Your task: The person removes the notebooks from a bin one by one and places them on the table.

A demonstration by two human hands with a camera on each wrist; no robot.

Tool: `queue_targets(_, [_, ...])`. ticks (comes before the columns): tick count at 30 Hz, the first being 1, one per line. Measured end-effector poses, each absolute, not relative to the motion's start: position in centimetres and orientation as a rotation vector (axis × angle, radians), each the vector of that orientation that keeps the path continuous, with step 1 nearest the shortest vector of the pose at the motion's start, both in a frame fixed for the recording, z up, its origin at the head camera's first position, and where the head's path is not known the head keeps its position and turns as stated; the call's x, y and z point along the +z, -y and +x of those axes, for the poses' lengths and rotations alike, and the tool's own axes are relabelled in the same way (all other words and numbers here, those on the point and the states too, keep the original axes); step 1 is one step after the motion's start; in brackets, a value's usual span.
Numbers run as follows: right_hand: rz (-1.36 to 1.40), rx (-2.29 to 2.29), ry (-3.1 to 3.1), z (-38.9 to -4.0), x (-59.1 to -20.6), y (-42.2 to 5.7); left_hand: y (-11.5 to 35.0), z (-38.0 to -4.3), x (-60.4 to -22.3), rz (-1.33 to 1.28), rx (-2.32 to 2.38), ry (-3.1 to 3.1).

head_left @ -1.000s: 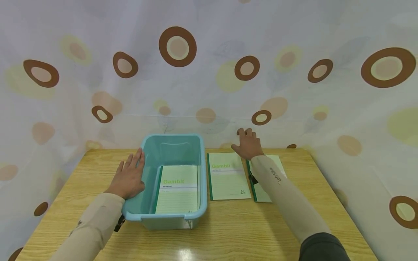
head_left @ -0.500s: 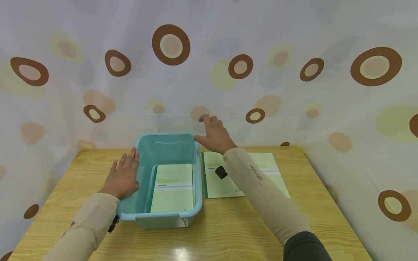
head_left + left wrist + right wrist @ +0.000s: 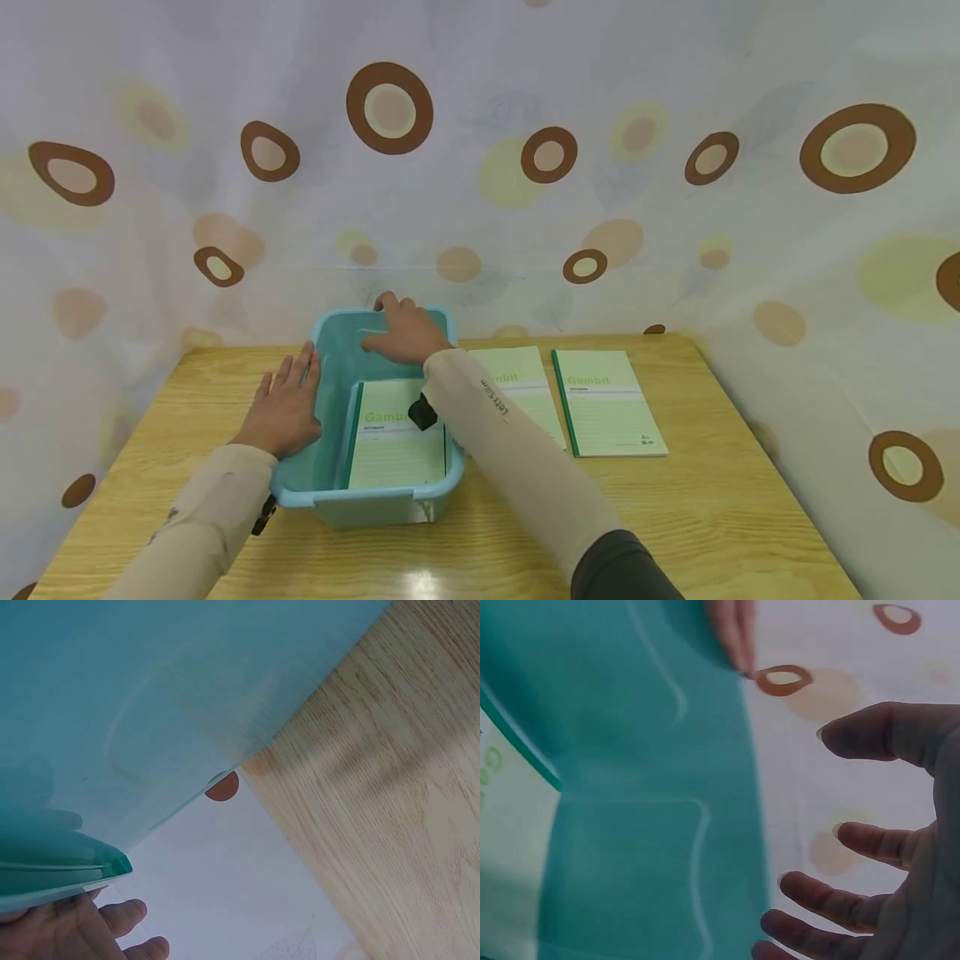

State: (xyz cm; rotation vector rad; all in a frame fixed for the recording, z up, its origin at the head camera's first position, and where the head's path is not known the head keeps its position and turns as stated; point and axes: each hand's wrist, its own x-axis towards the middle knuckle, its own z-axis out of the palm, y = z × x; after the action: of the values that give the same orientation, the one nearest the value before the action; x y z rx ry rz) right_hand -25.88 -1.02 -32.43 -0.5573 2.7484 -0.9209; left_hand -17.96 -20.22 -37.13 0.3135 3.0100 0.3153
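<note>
My left hand rests on the left rim of a light blue plastic basin, its fingers extended along the edge. In the left wrist view, fingers show at the basin's rim. Over the far part of the basin hovers my right hand, holding nothing; the right wrist view shows its thumb and fingers spread apart. Inside the basin lies a pale green Gambit notebook with a dark green spine, partly covered by my right wrist. A second notebook lies right of the basin, partly hidden by my sleeve.
Another matching notebook lies farther right on the wooden table. Behind the table hangs a white curtain with brown and beige ring prints. A small black device sits at my right wrist.
My right hand has moved left, from above the right-hand notebooks to over the basin, uncovering the rightmost notebook. My left hand has stayed on the basin's rim.
</note>
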Motion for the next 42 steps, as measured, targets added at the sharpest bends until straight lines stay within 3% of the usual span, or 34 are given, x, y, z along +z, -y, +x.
queue_targets(11, [-0.333,-0.813,-2.775,-27.1,-38.2,5.8,20.6,-17.7,-37.6,0.336,0.321,-3.032])
queue_targets(21, [-0.34,-0.721,-2.76,-28.8,-42.6,6.9,20.5,-17.8,-37.5,0.332,0.313,-3.035])
queue_targets(33, [-0.355,-0.654,-2.515,-27.8,-42.9,6.6,20.8,-17.5,-37.3,0.341,0.311,-3.049])
queue_targets(42, [-0.234,-0.714,-2.423,-29.2,-44.2,6.8,20.6,-17.9,-37.1,0.314,0.302,-3.044])
